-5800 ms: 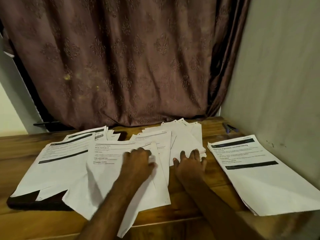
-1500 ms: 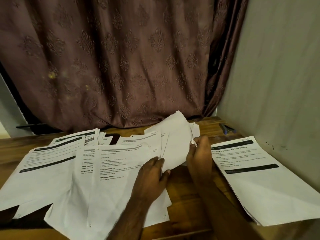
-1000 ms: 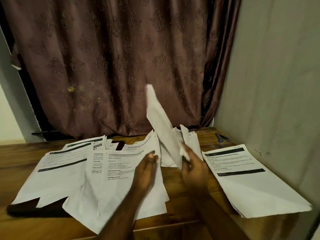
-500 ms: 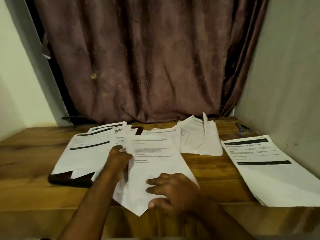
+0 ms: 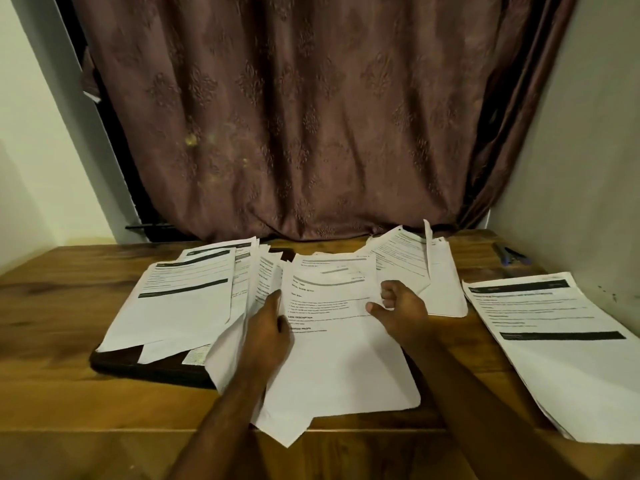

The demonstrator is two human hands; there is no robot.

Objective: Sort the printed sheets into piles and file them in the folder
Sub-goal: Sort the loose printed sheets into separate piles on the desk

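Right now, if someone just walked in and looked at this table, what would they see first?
Probably the white printed sheets spread across the middle of the wooden table, with the left hand and right hand on them. Then the big brown curtain behind, and a tidier pile at the right.

We see the middle pile of printed sheets (image 5: 343,344) lying fanned between both hands, a banded pile (image 5: 180,299) left of the grip atop the dark folder (image 5: 145,370), a crumpled pile (image 5: 436,271) just beyond, and a neat pile (image 5: 561,344) well right.
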